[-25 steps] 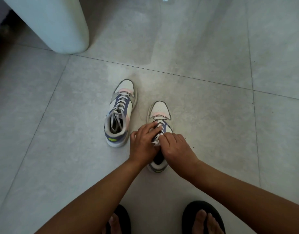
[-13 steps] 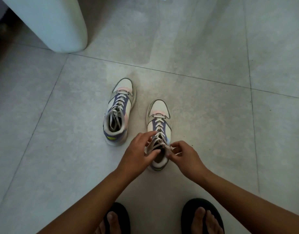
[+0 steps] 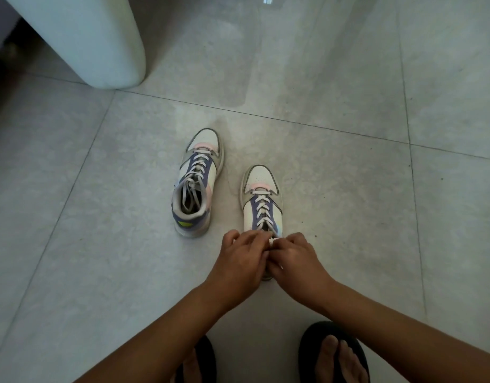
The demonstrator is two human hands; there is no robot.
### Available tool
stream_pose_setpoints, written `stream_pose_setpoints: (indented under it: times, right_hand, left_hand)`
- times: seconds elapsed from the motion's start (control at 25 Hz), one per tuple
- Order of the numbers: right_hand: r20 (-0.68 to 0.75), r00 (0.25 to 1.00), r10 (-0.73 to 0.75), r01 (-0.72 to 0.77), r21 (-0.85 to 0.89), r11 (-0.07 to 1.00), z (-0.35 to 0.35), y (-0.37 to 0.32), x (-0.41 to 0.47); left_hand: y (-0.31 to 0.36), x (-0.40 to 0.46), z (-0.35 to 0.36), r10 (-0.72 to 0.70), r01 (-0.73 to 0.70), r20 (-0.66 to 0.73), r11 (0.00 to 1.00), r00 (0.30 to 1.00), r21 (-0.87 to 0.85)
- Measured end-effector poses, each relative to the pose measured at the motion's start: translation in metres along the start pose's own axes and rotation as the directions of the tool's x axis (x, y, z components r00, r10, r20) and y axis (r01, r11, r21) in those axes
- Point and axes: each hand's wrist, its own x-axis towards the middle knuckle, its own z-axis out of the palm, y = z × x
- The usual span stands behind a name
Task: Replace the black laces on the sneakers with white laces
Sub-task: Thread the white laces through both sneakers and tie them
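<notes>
Both hands are together over the collar end of the right sneaker [image 3: 261, 201]. The left hand [image 3: 239, 262] and right hand [image 3: 295, 259] sit knuckle to knuckle, fingers curled inward, with a bit of white lace [image 3: 272, 240] showing between their fingertips. Each appears to pinch a lace end, but the fingers cover the pinch itself. No knot or bow can be made out under them.

Key relation: the shoe's long axis runs straight away from the hands, toe far, heel under the wrists. White crossings climb the purple tongue just beyond the fingertips. The lace ends lie at the near end of that axis, directly at the hands, so both hands are equally near and neither has to reach.

The left sneaker [image 3: 196, 183] stands beyond and to the left of the left hand, well apart from it, toe pointing away and slightly to the right. It is laced in white, with loose ends lying in the collar opening. No black laces are in view.

Judgement: lacing of both shoes looks done, and the step in hand is probably tying off or tucking the ends of the right sneaker. The next move likely calls for drawing the ends toward the person, along the shoe's axis, while keeping tension even on both sides.

Floor: grey tile [image 3: 348, 189]. A pale rounded object [image 3: 94, 40] is far off to the left. The person's feet in dark sandals [image 3: 335, 352] are below the forearms.
</notes>
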Motion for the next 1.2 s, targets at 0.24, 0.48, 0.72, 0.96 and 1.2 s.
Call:
stream_pose_setpoints:
  times: [0.24, 0.48, 0.72, 0.96, 1.2]
  right_hand:
    - [-0.295, 0.955, 0.007, 0.031, 0.124, 0.992, -0.014, 0.012, -0.005]
    - [-0.246, 0.969, 0.007, 0.096, 0.403, 0.910, -0.005, 0.010, -0.007]
    - [-0.133, 0.983, -0.128, 0.141, 0.100, 0.985, -0.005, 0.012, -0.011]
    - [-0.054, 0.964, -0.260, 0.254, -0.109, 0.961, -0.013, 0.019, -0.003]
    - [0.201, 0.968, -0.152, 0.213, -0.326, 0.921, -0.029, -0.014, 0.030]
  left_hand:
    - [-0.001, -0.007, 0.003, 0.071, -0.076, 0.152, 0.997, 0.986, 0.024]
    - [0.003, -0.015, -0.005, -0.182, 0.081, -0.172, 0.878, 0.968, -0.472]
    - [-0.013, -0.034, 0.009, 0.214, -0.215, 0.023, 0.969, 0.977, 0.121]
    - [-0.009, -0.008, -0.016, 0.208, -0.208, 0.017, 0.978, 0.978, -0.020]
    - [-0.076, 0.015, -0.085, -0.332, 0.306, -0.438, 0.943, 0.835, -0.131]
